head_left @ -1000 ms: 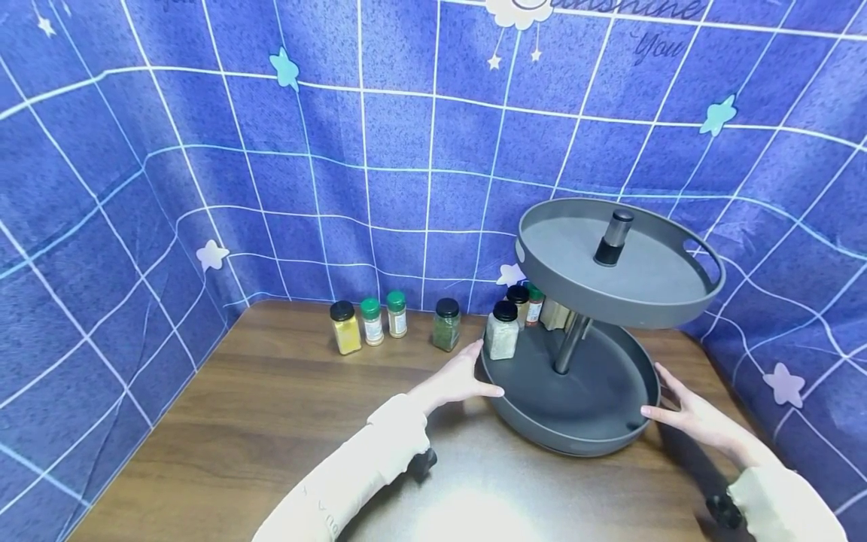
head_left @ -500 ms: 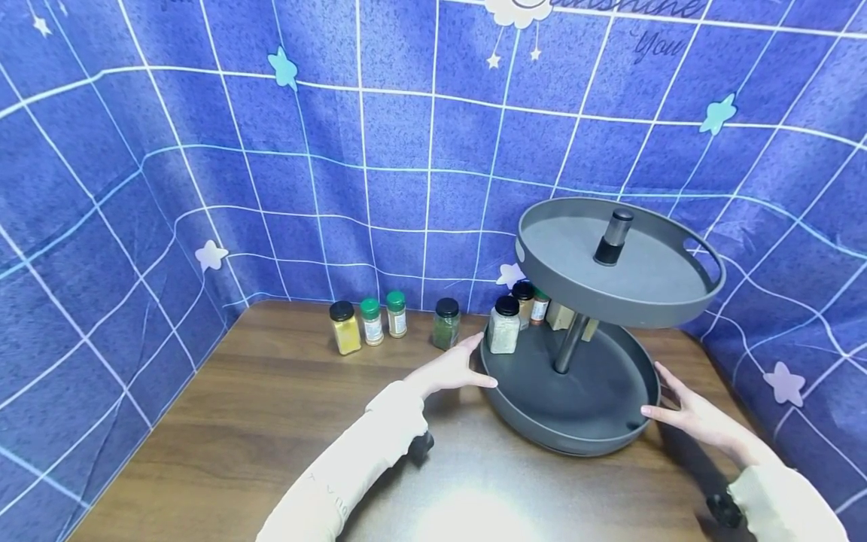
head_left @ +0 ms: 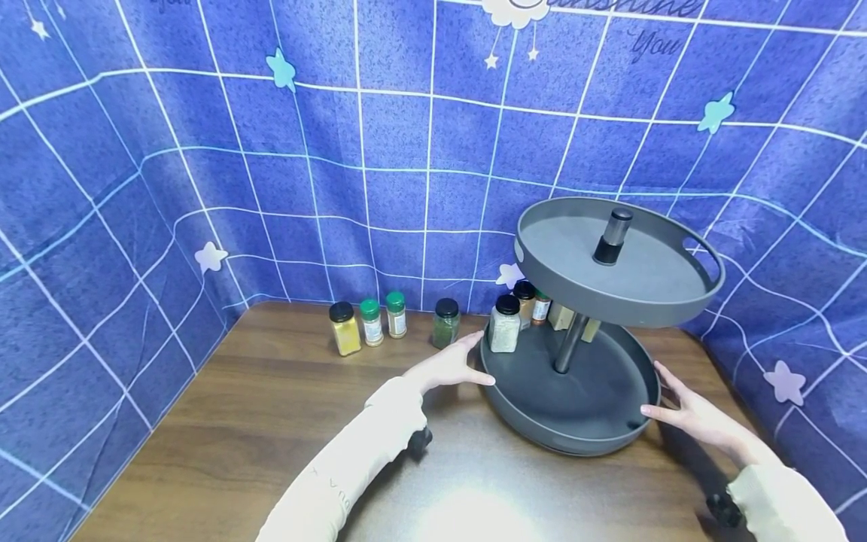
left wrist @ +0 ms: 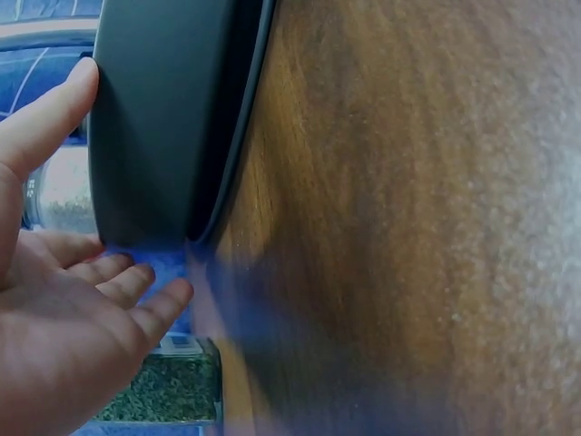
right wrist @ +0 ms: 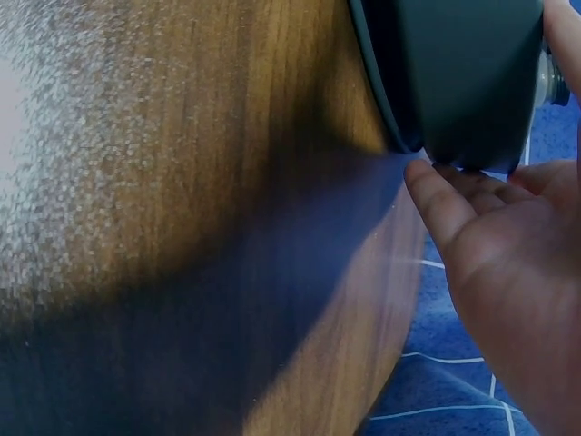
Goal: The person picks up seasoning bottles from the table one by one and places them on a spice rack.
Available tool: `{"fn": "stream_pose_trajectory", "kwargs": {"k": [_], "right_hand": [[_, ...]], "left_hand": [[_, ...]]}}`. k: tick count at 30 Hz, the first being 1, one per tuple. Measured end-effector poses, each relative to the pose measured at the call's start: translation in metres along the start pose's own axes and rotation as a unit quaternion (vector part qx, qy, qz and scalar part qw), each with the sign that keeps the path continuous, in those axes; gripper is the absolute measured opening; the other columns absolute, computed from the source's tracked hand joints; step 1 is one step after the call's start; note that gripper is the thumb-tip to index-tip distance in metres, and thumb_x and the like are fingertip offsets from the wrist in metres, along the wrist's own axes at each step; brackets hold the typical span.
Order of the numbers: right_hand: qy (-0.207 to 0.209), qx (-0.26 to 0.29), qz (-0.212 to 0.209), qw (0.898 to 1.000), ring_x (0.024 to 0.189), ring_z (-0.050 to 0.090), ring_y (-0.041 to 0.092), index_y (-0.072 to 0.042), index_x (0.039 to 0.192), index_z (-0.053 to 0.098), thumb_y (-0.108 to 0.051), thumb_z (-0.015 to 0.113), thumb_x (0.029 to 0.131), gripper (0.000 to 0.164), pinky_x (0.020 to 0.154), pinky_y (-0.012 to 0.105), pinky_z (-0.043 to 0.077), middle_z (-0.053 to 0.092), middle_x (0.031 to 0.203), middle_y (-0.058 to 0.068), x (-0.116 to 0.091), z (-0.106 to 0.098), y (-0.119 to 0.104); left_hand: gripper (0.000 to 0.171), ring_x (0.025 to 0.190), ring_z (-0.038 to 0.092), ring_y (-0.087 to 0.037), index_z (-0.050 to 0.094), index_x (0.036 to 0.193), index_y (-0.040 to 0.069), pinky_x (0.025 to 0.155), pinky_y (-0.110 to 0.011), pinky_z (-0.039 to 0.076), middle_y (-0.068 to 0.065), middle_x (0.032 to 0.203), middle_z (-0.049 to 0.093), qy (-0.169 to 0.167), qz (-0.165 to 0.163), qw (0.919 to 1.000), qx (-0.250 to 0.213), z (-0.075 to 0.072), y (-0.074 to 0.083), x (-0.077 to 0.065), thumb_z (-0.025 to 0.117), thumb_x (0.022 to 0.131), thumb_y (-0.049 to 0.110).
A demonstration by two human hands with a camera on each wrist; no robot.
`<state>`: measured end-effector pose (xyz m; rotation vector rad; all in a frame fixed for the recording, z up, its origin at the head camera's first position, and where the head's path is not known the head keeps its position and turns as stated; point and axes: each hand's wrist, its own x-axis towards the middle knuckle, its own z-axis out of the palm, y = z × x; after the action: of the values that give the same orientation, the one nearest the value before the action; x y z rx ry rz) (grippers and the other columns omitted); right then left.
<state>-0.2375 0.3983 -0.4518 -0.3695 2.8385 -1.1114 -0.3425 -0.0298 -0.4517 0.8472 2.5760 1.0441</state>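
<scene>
A dark grey two-tier turntable [head_left: 576, 435] stands on the wooden table. My left hand [head_left: 450, 369] is at the left rim of its lower tray, fingers extended along the outer wall and thumb at the rim. In the left wrist view those fingers [left wrist: 163, 304] look straight. My right hand [head_left: 687, 414] touches the right side of the same tray with spread, mostly straight fingers. Inside the lower tray, a black-lidded jar of pale seasoning [head_left: 504, 325] stands near my left hand. Behind it are a black-lidded jar [head_left: 524, 309] and a green-capped jar [head_left: 540, 309], partly hidden by the upper tray.
A jar of green herbs [head_left: 445, 327] stands just left of the turntable. Farther left are a yellow spice jar [head_left: 346, 331] and two green-capped jars [head_left: 372, 324]. A blue cloth [head_left: 433, 150] hangs behind. The upper tray [head_left: 650, 263] overhangs the lower one.
The lower tray has turned slightly, carrying its jars to the right and backward, mostly in the first half second. My left hand has shifted slightly left and back; my right hand looks still.
</scene>
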Motion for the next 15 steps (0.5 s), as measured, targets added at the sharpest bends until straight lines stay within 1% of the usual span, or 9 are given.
{"fn": "stream_pose_trajectory", "kwargs": {"k": [6, 11, 15], "right_hand": [[-0.005, -0.001, 0.011, 1.000, 0.126, 0.028, 0.057, 0.003, 0.149, 0.001, -0.027, 0.062, 0.091, 0.089, 0.082, -0.003, 0.025, 0.018, 0.147, 0.037, -0.001, -0.001, -0.001], [-0.001, 0.000, 0.006, 1.000, 0.126, 0.030, 0.057, 0.002, 0.149, 0.003, -0.024, 0.063, 0.090, 0.088, 0.082, -0.001, 0.027, 0.020, 0.145, 0.038, -0.001, 0.001, 0.000], [0.000, 0.005, 0.000, 1.000, 0.125, 0.031, 0.057, 0.002, 0.149, 0.003, -0.021, 0.063, 0.090, 0.088, 0.082, -0.001, 0.028, 0.020, 0.145, 0.038, -0.001, 0.001, 0.001]], "left_hand": [[0.098, 0.142, 0.022, -0.025, 0.020, 0.149, 0.004, 0.116, -0.038, 0.021, -0.013, 0.155, 0.023, 0.011, -0.005, 0.9999, -0.010, 0.003, 0.000, -0.002, 0.076, 0.077, 0.040], [0.097, 0.140, 0.027, -0.027, 0.023, 0.148, 0.003, 0.114, -0.039, 0.024, -0.013, 0.153, 0.027, 0.036, 0.004, 0.9993, -0.008, 0.004, 0.002, -0.007, 0.076, 0.076, 0.040], [0.096, 0.139, 0.030, -0.026, 0.025, 0.148, 0.005, 0.113, -0.039, 0.027, -0.011, 0.153, 0.029, 0.057, 0.008, 0.9983, -0.007, 0.002, 0.005, -0.011, 0.077, 0.075, 0.039]]}}
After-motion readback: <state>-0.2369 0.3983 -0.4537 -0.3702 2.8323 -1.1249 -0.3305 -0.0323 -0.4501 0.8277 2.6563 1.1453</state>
